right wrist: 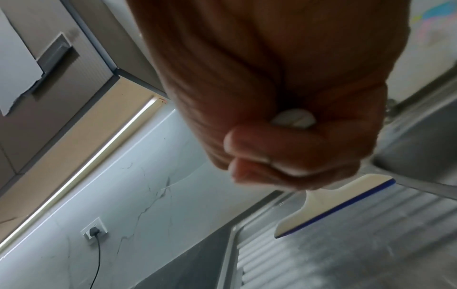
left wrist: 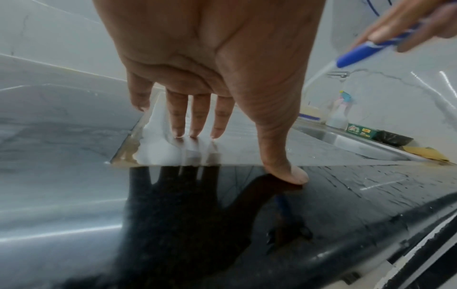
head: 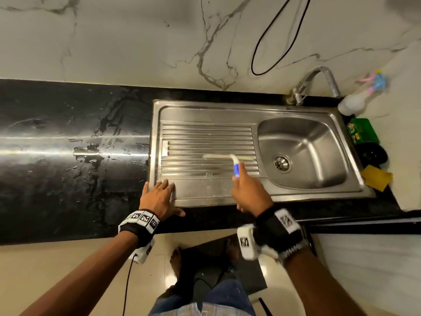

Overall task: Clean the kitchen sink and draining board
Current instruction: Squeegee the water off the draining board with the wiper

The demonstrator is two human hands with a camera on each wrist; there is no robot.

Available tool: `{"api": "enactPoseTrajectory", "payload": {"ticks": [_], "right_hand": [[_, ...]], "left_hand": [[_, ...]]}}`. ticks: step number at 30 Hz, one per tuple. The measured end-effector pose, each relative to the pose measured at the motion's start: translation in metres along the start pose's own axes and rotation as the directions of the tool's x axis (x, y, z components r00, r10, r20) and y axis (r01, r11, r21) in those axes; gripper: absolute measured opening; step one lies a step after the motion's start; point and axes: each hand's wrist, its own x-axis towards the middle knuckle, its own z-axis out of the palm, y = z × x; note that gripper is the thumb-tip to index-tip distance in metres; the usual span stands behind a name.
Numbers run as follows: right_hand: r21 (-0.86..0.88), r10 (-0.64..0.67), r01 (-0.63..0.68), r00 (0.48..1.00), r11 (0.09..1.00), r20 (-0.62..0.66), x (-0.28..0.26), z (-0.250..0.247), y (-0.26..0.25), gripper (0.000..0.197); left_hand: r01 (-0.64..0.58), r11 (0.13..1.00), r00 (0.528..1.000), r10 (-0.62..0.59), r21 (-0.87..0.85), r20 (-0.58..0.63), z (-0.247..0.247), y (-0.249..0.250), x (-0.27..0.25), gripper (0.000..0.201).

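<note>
A steel sink unit sits in a black counter, with a ribbed draining board (head: pixel 205 142) on the left and a bowl (head: pixel 303 151) on the right. My right hand (head: pixel 247 190) grips the blue-and-white handle of a small squeegee (head: pixel 227 156). Its white blade with a blue rubber edge (right wrist: pixel 333 209) lies across the ribs near the bowl. My left hand (head: pixel 159 197) lies flat with straight fingers (left wrist: pixel 195 117) on the board's front left corner and its thumb (left wrist: pixel 284 166) on the counter. It holds nothing.
A tap (head: pixel 319 83) stands behind the bowl. To the right of the sink are a white spray bottle (head: pixel 355 99), a green packet (head: pixel 362 131), a black scrubber (head: pixel 373 153) and a yellow cloth (head: pixel 376 179). The wet black counter (head: pixel 68 144) stretches left. A black cable (head: pixel 268 42) hangs on the marble wall.
</note>
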Motion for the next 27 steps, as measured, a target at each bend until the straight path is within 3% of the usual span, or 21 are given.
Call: {"api": "enactPoseTrajectory", "payload": {"ticks": [4, 7, 13, 17, 27], "right_hand": [[0.065, -0.071, 0.078, 0.993, 0.995, -0.097, 0.091, -0.026, -0.05, 0.062], [0.084, -0.076, 0.082, 0.995, 0.993, -0.071, 0.156, -0.029, -0.082, 0.068], [0.095, -0.046, 0.047, 0.999, 0.994, -0.011, 0.198, 0.005, -0.094, 0.081], [0.019, -0.027, 0.028, 0.999, 0.999, -0.023, 0.185, 0.032, -0.078, 0.081], [0.035, 0.024, -0.029, 0.99, 0.999, 0.137, 0.042, 0.061, -0.052, 0.081]], "left_hand": [[0.022, 1.0, 0.999, -0.023, -0.011, -0.029, -0.002, -0.006, -0.007, 0.12], [0.079, 0.996, 0.997, -0.078, -0.034, 0.026, -0.001, -0.021, -0.011, 0.137], [0.121, 0.974, 0.992, -0.112, -0.194, 0.054, 0.01, -0.037, -0.022, 0.147], [0.125, 0.963, 0.991, -0.111, -0.238, 0.071, 0.01, -0.037, -0.019, 0.15], [0.121, 0.944, 0.993, -0.119, -0.308, 0.023, 0.008, -0.032, -0.028, 0.15]]}}
